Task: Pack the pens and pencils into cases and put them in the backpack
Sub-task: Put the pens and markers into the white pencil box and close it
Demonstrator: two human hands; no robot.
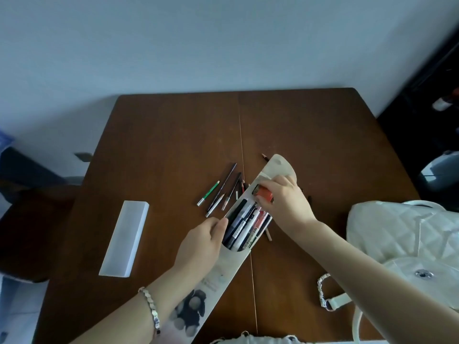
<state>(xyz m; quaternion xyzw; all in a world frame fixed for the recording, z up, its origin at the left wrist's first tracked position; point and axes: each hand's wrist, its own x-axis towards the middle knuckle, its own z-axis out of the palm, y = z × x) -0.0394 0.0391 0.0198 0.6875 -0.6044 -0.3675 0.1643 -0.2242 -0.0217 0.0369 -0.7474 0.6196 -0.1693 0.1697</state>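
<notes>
Left hand [201, 244] gripping case [233, 266] rim, right hand [285, 202] (curled) pinching orange item [264, 194].

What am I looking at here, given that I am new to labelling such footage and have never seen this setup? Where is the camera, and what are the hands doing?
There is no machine here: a person works with two bare hands. The single picture comes from a camera worn on the head, looking forward and down at a brown table. The left hand grips the edge of a long beige pencil case, which is open and holds several pens. The right hand pinches a small orange thing just over the case; I cannot tell what it is. Loose pencils lie on the table beyond the case. A white box lies to the left, and a white quilted backpack sits to the right.
</notes>
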